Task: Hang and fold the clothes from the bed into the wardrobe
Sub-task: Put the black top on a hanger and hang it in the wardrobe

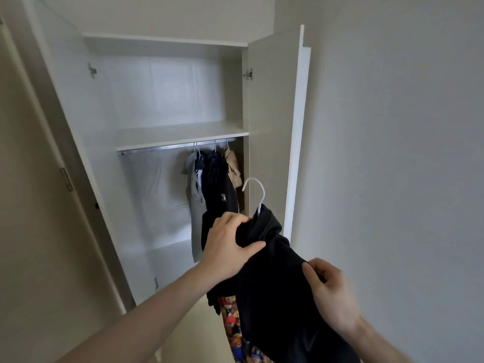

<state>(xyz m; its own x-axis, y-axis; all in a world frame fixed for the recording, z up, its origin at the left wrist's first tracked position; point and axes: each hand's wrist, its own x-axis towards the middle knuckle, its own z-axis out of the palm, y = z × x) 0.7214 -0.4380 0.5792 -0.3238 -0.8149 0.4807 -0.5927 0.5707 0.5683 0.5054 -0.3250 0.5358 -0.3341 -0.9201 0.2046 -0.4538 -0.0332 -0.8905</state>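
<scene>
Head view: I've got a black garment (275,271) on a white hanger (255,192), held up in front of the open wardrobe (167,132), just below and right of the rail (167,147). My left hand (230,244) grips the fabric bunched at the hanger's neck, thumb curled over the top. My right hand (330,289) pinches a fold lower on the garment's right edge. A bright patterned cloth (230,318) shows under the black one; I can't tell whether it's a separate item. Hanging step, I'd say, garment not yet on the rail. Three or so clothes (212,176) already hang at the rail's right end, so free rail is to their left. Next I need to lift the hook above the rail and drop it there, hook opening facing the bar.
</scene>
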